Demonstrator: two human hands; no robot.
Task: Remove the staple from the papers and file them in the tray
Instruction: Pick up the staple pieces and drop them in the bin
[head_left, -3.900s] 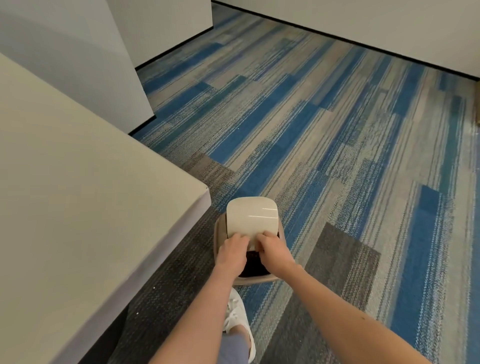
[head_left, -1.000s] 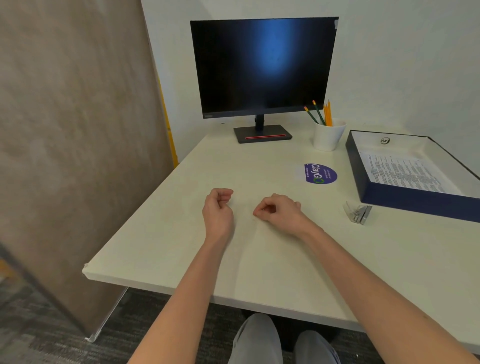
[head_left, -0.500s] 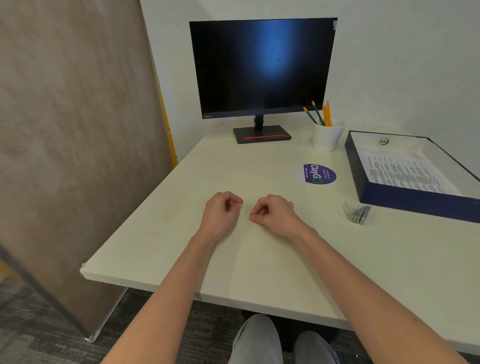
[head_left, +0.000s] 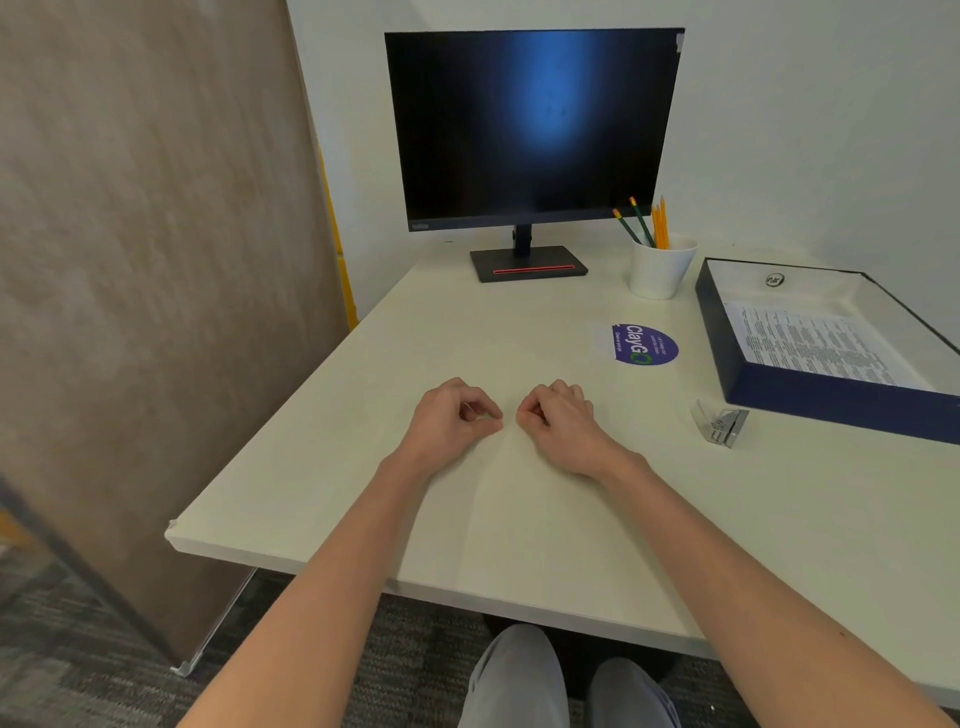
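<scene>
Mid cream desk (head_left: 519, 530): your left hand (head_left: 447, 418), right hand (head_left: 563, 418) clenched, empty; white printed papers (head_left: 810, 343) inside navy rectangular tray (head_left: 831, 410), right edge.

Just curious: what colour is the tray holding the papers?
The tray is navy blue outside, white inside; the head view shows it.

Cream desk (head_left: 519, 519); black monitor (head_left: 535, 124) with red-striped base; white cup (head_left: 661, 270) of yellow and green pencils (head_left: 649, 223); navy tray (head_left: 810, 405); purple sticker (head_left: 644, 344).
</scene>
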